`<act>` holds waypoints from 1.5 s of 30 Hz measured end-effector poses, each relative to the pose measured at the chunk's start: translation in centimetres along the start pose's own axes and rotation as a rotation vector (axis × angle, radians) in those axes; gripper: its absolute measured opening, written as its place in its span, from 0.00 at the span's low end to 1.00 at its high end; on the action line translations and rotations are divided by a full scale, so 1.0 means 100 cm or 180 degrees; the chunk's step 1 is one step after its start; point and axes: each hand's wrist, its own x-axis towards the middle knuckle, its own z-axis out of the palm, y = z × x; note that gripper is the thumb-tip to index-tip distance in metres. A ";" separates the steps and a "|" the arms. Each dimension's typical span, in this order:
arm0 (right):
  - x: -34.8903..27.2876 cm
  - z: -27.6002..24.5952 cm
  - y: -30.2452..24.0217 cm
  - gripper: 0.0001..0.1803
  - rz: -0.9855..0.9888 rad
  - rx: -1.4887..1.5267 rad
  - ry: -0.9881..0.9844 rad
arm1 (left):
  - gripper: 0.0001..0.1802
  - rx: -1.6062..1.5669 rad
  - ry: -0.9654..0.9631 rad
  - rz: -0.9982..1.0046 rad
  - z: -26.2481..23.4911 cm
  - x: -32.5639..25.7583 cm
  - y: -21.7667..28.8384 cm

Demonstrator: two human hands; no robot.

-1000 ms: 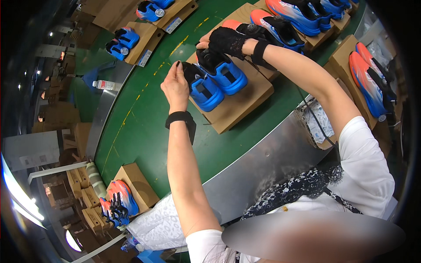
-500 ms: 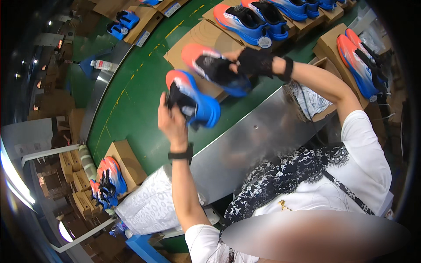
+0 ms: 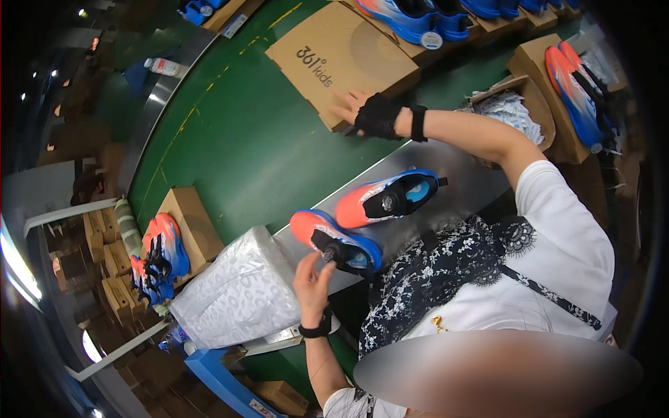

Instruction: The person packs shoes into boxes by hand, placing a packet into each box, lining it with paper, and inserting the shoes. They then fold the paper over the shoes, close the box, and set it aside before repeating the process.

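— Shifted: nearer shoe (image 3: 338, 245) and farther shoe (image 3: 382, 200), lifted in your hands half a second ago, now lie on the metal ledge (image 3: 468, 175) in front of you.

— Grip?

— Your left hand (image 3: 313, 284) is at the nearer shoe's black collar, thumb and finger curled; can't tell whether they pinch it. Your right hand (image 3: 373, 115), in a black lace glove, grips nothing: fingers spread at the near corner of the brown box (image 3: 348, 52), apparently resting on the lid.

— Why placed so?

— My read: soles down, toes close together on your left, heels splayed, so both openings face up within reach. Left hand probably steadies or adjusts the nearer one; right hand probably braces the box.

— Edges, room?

— Tight on the ledge. Nearer shoe's heel sits near your floral apron (image 3: 435, 261); farther shoe runs along the border of the green surface (image 3: 237, 143). Widest room for you: that green stretch between the box and the plastic-wrapped bundle (image 3: 237, 299). Right side's crowded: open carton with white packets (image 3: 509, 115) just past your forearm. Beyond the box, more blue-and-orange shoes (image 3: 411, 24) stand on boxes, so little slack that way.
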 end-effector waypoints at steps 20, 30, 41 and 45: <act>-0.079 -0.034 0.020 0.20 0.3171 0.3822 0.2989 | 0.37 0.0597 0.0929 0.1178 0.022 0.175 -0.067; -0.024 -0.061 -0.073 0.18 0.0829 0.2166 0.1653 | 0.14 -0.0557 0.2203 0.0732 -0.074 0.070 -0.115; -0.015 -0.007 -0.242 0.39 -0.0611 0.0251 -0.2156 | 0.27 0.1942 0.1602 -0.1955 -0.123 -0.032 -0.251; -0.020 -0.007 -0.235 0.37 -0.1204 0.0184 -0.1920 | 0.19 0.2368 0.1964 -0.1576 -0.135 -0.041 -0.262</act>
